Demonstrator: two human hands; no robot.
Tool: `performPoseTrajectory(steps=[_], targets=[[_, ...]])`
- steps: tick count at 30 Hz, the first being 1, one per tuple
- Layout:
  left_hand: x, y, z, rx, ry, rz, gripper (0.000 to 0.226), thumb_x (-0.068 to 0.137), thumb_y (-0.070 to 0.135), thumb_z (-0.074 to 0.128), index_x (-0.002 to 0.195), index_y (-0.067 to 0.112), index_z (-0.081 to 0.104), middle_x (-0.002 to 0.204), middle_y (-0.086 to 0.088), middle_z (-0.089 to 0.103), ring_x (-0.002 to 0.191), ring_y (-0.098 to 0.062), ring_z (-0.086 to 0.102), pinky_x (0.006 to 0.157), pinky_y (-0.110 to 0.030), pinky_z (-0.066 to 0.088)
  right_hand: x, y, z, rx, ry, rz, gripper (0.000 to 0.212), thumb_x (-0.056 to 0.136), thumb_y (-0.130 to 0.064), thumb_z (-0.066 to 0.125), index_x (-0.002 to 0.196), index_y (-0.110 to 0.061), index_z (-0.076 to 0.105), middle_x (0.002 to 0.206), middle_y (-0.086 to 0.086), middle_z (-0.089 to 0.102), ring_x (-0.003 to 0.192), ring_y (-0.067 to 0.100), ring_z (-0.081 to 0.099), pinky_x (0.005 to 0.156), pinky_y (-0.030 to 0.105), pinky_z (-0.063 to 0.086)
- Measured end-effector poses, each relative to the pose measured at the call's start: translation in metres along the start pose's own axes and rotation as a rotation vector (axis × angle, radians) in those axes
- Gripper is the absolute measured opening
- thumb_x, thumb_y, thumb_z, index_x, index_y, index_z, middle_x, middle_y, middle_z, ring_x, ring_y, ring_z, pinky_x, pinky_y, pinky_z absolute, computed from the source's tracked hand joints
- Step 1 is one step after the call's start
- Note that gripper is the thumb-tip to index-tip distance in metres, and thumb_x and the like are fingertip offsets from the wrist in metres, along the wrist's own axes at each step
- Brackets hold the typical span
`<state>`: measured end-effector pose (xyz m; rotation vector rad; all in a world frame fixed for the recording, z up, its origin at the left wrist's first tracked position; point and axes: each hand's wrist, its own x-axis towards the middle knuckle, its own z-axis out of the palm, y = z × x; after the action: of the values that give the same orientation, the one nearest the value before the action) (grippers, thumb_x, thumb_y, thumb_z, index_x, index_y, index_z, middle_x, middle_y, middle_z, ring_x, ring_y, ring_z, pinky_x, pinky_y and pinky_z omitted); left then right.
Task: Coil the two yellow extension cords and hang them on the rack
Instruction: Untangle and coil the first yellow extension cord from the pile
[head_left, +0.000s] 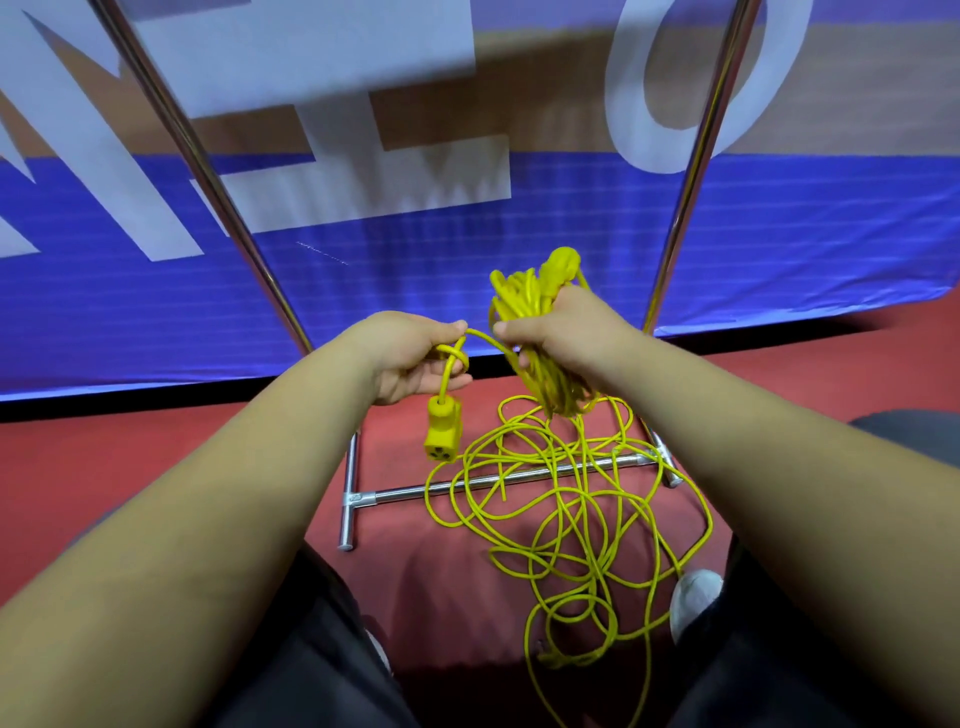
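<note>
One bunched yellow coil (521, 297), tangled yellow cord (563, 496) on floor (156, 467)

Landmark: low chrome crossbar (493, 480) of the rack.
- On its right half and nearer the person, a loose yellow cord tangle (571, 519) clutters the floor, blocking low reach.
- Its left half is bare, and the red floor (130, 467) left of it is open.
- From its ends rise the slanted chrome left pole (208, 176) and right pole (696, 171), with a wide gap between them.
- In that gap above it, the left hand (415, 353) grips a yellow cord tail (442, 434) with a dangling socket block. The right hand (561, 322) grips a coiled yellow cord bundle (524, 296).
- Behind it, a blue banner with white letters (467, 291) closes the back.
- Nearer than it, a white shoe (693, 597) sits just beside the tangle's right edge.
</note>
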<state>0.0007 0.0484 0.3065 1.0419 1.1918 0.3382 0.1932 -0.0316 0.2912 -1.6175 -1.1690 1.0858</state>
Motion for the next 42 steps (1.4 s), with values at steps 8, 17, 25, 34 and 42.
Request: performPoseTrajectory(steps=[8, 17, 25, 34, 42], targets=[[-0.010, 0.012, 0.001, -0.253, -0.077, 0.028, 0.010, 0.104, 0.003, 0.053, 0.099, -0.003, 0.059, 0.086, -0.022, 0.070, 0.079, -0.031, 0.075, 0.062, -0.040, 0.065, -0.010, 0.009, 0.025, 0.049, -0.032, 0.014, 0.028, 0.094, -0.034, 0.077, 0.087, -0.007, 0.075, 0.066, 0.010, 0.070, 0.051, 0.018, 0.062, 0.058, 0.030, 0.050], [-0.001, -0.002, 0.003, -0.135, -0.029, 0.071, 0.013, 0.098, 0.013, 0.068, 0.105, 0.003, 0.071, 0.120, -0.018, 0.073, 0.097, -0.023, 0.075, 0.073, -0.032, 0.065, -0.011, -0.003, 0.025, 0.001, 0.040, -0.031, 0.024, 0.089, -0.023, 0.083, 0.086, -0.006, 0.065, 0.066, 0.009, 0.068, 0.044, 0.010, 0.060, 0.054, 0.027, 0.045], [-0.002, 0.001, 0.005, -0.045, 0.004, 0.089, 0.031, 0.102, 0.021, 0.064, 0.124, -0.002, 0.062, 0.119, -0.018, 0.074, 0.092, -0.030, 0.079, 0.068, -0.037, 0.065, -0.014, -0.009, 0.027, -0.174, 0.122, 0.000, 0.018, 0.087, -0.019, 0.077, 0.081, -0.003, 0.070, 0.058, 0.001, 0.070, 0.044, 0.007, 0.061, 0.051, 0.022, 0.046], [0.011, -0.031, 0.002, 0.616, -0.219, 0.094, 0.095, 0.065, 0.015, 0.078, 0.150, 0.034, 0.039, 0.136, 0.014, 0.065, 0.111, -0.014, 0.062, 0.085, -0.037, 0.048, -0.011, -0.021, 0.009, 0.078, 0.289, 0.017, 0.018, 0.084, -0.014, 0.074, 0.068, -0.006, 0.071, 0.055, 0.004, 0.068, 0.046, 0.017, 0.059, 0.054, 0.026, 0.051], [0.017, -0.050, 0.027, 0.434, -0.291, 0.283, 0.069, 0.083, 0.006, 0.084, 0.138, 0.020, 0.045, 0.121, -0.001, 0.073, 0.093, -0.015, 0.072, 0.080, -0.030, 0.054, -0.001, -0.016, -0.004, 0.275, 0.341, 0.045, 0.017, 0.080, -0.018, 0.081, 0.082, -0.003, 0.075, 0.067, 0.017, 0.071, 0.059, 0.031, 0.066, 0.074, 0.059, 0.062]])
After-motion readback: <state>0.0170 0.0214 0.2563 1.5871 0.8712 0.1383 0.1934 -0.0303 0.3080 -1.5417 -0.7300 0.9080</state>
